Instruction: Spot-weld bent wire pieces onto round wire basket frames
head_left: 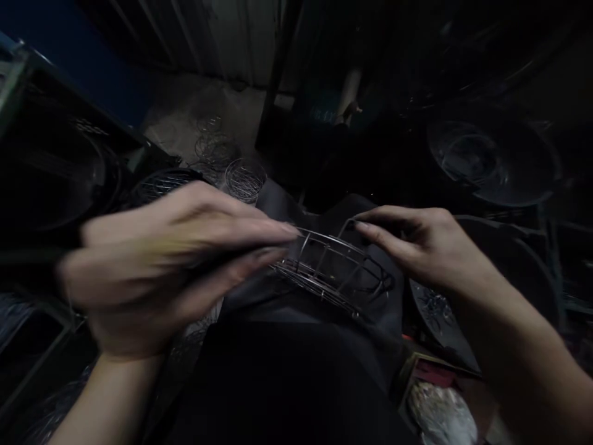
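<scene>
A small metal wire frame (324,266), basket-like with curved rims and short crossbars, is held in front of me above my dark-clothed lap. My left hand (185,259), smeared by motion, has its thumb and fingers closed at the left end of the frame's upper rim. On the other side, my right hand (412,238) pinches a bent wire (343,227) between thumb and forefinger at the frame's upper right. Whether that wire is joined to the frame I cannot tell. Several bent wire ends (380,281) stick out at the frame's right.
Beyond my lap, a round wire basket (245,179) and loose wire rings (213,145) lie on the floor. A dark rack (21,80) stands at left. Large round trays (523,179) are at right, one holding small metal pieces (433,303). An open box (440,402) sits lower right.
</scene>
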`<state>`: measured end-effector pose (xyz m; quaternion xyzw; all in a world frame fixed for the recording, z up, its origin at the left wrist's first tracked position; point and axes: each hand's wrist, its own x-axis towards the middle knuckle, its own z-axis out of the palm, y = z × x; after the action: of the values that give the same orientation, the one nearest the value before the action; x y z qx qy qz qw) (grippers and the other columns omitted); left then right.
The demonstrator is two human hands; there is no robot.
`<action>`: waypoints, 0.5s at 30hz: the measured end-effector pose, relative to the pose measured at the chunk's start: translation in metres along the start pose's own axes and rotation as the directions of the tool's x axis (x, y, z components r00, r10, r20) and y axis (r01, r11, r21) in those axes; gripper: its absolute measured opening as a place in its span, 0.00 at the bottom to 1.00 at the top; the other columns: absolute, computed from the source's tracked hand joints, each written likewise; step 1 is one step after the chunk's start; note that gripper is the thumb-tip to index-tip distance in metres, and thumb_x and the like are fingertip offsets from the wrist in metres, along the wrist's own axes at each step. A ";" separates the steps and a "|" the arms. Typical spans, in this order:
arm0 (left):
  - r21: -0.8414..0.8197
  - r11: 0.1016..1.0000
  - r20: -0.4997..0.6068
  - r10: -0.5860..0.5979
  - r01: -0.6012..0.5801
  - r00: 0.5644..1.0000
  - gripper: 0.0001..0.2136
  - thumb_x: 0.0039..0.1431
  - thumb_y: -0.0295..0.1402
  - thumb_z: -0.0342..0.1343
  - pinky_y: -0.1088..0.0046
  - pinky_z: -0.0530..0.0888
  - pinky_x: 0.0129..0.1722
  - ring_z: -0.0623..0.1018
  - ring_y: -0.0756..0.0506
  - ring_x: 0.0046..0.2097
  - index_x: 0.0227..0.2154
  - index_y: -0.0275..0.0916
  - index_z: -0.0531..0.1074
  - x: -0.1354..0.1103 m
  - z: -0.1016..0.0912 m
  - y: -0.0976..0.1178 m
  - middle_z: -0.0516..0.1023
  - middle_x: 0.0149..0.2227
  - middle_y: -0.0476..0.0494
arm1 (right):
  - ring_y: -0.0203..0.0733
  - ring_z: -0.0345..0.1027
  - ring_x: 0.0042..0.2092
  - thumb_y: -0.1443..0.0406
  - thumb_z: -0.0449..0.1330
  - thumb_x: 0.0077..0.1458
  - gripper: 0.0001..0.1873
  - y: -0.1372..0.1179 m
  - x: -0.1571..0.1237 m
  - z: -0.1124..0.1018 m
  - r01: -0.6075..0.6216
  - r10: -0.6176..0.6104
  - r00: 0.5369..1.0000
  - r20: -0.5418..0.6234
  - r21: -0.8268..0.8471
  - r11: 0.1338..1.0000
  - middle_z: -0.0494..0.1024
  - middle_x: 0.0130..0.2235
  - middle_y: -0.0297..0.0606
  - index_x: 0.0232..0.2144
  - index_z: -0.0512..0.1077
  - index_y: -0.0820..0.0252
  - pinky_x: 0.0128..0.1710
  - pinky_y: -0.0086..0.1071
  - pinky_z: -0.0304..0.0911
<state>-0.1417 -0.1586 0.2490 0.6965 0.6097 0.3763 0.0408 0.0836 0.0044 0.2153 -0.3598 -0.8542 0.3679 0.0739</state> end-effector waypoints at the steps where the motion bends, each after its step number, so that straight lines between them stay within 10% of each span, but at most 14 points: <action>1: -0.003 1.000 0.043 -0.003 0.004 0.999 0.08 0.61 0.36 0.53 0.73 0.76 0.32 0.76 0.51 0.36 0.40 0.45 0.75 0.003 0.007 0.005 0.78 0.36 0.51 | 0.44 0.74 0.34 0.60 0.56 0.55 0.13 0.003 0.001 0.003 -0.044 0.042 0.998 0.040 0.053 0.998 0.80 0.34 0.38 0.36 0.77 0.58 0.37 0.35 0.68; 9: 0.062 0.927 0.278 0.341 -0.371 0.898 0.10 0.63 0.25 0.48 0.69 0.72 0.44 0.74 0.47 0.45 0.45 0.33 0.70 0.011 0.081 0.010 0.76 0.43 0.40 | 0.43 0.74 0.39 0.61 0.55 0.55 0.14 0.022 0.009 0.010 -0.036 0.017 0.992 0.123 0.150 0.988 0.80 0.38 0.37 0.38 0.78 0.59 0.39 0.32 0.67; 15: 0.107 0.893 0.424 0.357 -0.438 0.832 0.12 0.64 0.24 0.40 0.74 0.71 0.37 0.72 0.48 0.38 0.38 0.33 0.70 0.025 0.099 0.012 0.74 0.37 0.42 | 0.41 0.73 0.39 0.63 0.54 0.56 0.13 0.019 0.006 0.012 0.013 -0.029 0.992 0.125 0.121 0.993 0.81 0.37 0.35 0.38 0.77 0.58 0.40 0.30 0.65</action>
<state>-0.0761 -0.1000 0.1964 0.8699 0.4644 0.1657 0.0129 0.0846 0.0103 0.1930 -0.3217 -0.8372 0.4399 0.0450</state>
